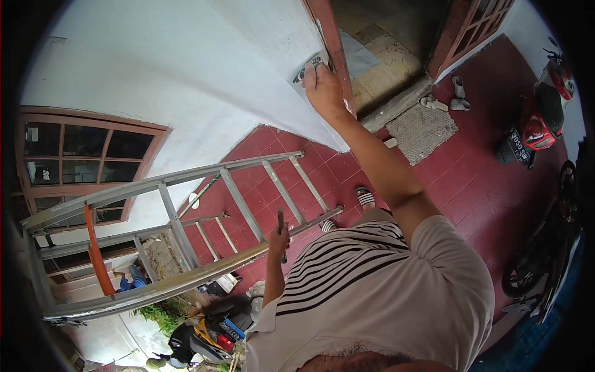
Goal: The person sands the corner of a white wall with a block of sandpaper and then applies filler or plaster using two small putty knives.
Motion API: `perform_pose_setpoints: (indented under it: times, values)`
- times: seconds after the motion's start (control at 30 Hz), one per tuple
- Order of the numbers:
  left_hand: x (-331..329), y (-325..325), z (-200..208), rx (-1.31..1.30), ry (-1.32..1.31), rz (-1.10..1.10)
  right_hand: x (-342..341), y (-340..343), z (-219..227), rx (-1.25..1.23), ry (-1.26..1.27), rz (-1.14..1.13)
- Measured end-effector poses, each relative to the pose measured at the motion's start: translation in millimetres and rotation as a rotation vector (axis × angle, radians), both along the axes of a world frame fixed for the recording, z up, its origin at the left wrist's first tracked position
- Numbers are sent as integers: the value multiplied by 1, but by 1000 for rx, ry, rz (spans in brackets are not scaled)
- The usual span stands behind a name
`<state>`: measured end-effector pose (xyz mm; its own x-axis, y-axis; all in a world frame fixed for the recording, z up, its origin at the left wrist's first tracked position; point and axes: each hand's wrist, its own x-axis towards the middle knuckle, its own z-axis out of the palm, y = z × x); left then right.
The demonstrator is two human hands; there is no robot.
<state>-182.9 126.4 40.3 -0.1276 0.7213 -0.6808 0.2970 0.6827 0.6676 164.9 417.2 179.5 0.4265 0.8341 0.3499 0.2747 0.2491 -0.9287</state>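
Observation:
High against the white wall [266, 49], beside the reddish-brown door frame [335, 56], my right hand [321, 88] is closed on a flat, shiny metal scraper [306, 67]. Its blade lies at the wall surface; the fingers cover part of it. My left hand [278, 240], lower down and near my belly, grips a narrow, dark, flat-ended tool [281, 218] that sticks out above and below the fist. Its exact kind cannot be made out. Just left of that hand stands an aluminium stepladder [238, 198].
Red tiles [359, 162] cover the floor. On the right are a doormat [421, 131], grey slippers [459, 93], a doorway step [396, 102] and a red motorbike [540, 118]. A brown-framed window [87, 146] is at left. A yellow-black motorbike [207, 338] stands at lower left.

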Motion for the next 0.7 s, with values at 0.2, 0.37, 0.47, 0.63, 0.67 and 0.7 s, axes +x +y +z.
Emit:
perform_pose_setpoints:
  times: [0.2, 0.37, 0.47, 0.63, 0.67, 0.7]
  values:
    - [-34, -13, 1, -17, 38, 33, -20, 6, -102, -259, 496, -60]
    - [-38, -20, 7, -53, 40, 56, -6, 10, -187, -456, 377, -56]
    - [-41, -37, 10, -51, 20, 112, -26, -1, -138, -207, 237, -54]
    - [-39, -31, 9, -83, 35, 80, -6, 0, -102, -103, 114, -97]
    - [-37, -26, 10, -78, 29, 74, -3, 3, -108, -129, 136, -139]
    - [-34, -22, 11, -54, 22, 75, 0, 7, -113, -122, 132, -145]
